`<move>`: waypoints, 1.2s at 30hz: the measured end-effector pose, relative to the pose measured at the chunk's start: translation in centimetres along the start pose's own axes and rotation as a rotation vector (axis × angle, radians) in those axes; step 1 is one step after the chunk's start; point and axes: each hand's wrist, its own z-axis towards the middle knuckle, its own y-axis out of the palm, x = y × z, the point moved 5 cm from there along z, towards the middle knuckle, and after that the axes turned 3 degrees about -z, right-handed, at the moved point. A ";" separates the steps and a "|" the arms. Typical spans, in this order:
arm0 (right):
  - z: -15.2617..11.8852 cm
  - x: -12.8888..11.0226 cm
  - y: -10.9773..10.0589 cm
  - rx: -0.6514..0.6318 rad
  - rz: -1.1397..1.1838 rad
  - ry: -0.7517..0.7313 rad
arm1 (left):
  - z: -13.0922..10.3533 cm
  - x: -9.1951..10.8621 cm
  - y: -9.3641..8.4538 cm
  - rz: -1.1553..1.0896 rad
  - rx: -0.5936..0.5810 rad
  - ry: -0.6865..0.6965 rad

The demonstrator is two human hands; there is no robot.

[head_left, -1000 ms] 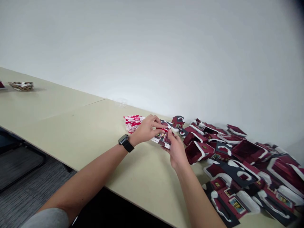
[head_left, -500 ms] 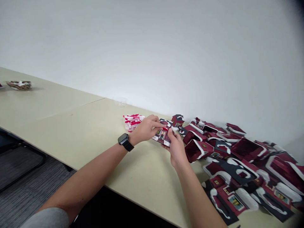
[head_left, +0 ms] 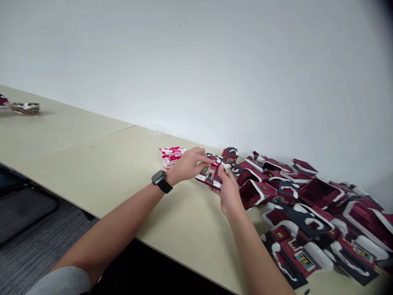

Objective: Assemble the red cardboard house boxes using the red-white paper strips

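A small dark-red model house [head_left: 210, 173] with yellow windows and white snow trim is tilted up in my right hand [head_left: 229, 190]. The thumb lies along its near edge and the fingers go underneath. My left hand [head_left: 190, 164], with a black watch on the wrist, reaches across from the left. Its thumb and index finger close together at the upper front of the house, by a bright red spot; what they pinch, if anything, is hidden. Behind my left hand sits a heap of red-and-white striped pieces [head_left: 170, 155], partly covered.
More dark-red snowy houses [head_left: 307, 221] pile up along the right of the table [head_left: 123, 176]. One house [head_left: 230, 155] stands upright by the wall. A clear plastic piece [head_left: 158, 131] lies near the wall, and a brown-and-white bundle [head_left: 26, 108] is far left.
The house has tipped slightly in my right hand, so more of its lower front shows. My left fingers stay at its upper front. The view has shifted a little.
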 end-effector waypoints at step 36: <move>-2.1 -2.6 1.3 -0.274 0.332 -0.193 | -0.1 1.2 -0.8 -0.773 -0.139 -0.373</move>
